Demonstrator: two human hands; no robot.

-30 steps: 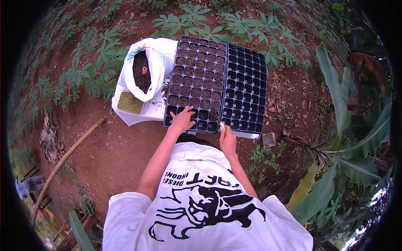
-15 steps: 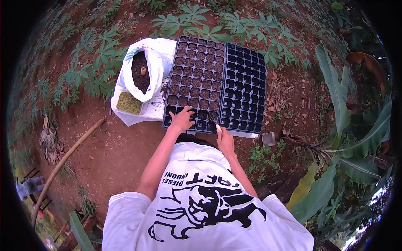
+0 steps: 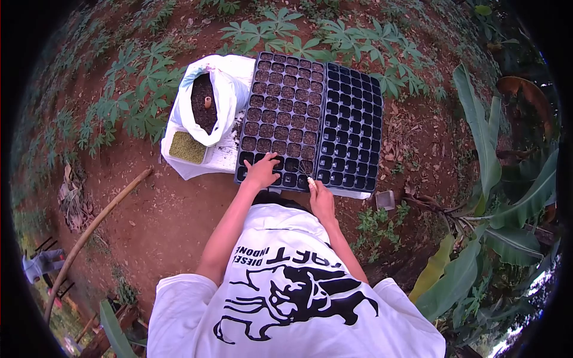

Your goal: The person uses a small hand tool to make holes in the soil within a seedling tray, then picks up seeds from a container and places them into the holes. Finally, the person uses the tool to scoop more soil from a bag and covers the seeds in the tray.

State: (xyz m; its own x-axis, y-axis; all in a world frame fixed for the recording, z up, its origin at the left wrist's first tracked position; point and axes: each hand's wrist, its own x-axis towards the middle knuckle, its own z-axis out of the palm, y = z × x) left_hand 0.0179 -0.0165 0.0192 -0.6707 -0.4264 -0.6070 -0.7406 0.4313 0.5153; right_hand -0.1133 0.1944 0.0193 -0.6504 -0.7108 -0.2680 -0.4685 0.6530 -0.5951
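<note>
- Your left hand (image 3: 262, 170) lies flat, fingers spread and grasping nothing, on the near rows of the left seedling tray (image 3: 282, 113); it presses on the tray's near edge and steadies it
- Your right hand (image 3: 323, 200) is clenched around a small pale stick-like tool (image 3: 311, 182), held near its lower end like a pen; its tip points at a cell in the nearest row, close to where the two trays meet; whether the tip touches the cell I cannot tell
- The left tray sits on a white sheet (image 3: 224, 156) on the red soil; most of its cells hold dark potting mix, while the near rows under your hands look empty or only part filled
- The right seedling tray (image 3: 351, 134) touches it side by side, and its cells look empty
- Judged by its thin black plastic, a tray like this is light and flexes easily; loaded with mix it would sag, so take it by both long edges rather than one corner
- The tool looks light and stiff; a pinch grip near the tip should give you the most control
- To the left stand an open white sack of potting mix (image 3: 206, 104) with a small cup inside, and, just beside it, a container of greenish seeds (image 3: 186, 147)
</note>
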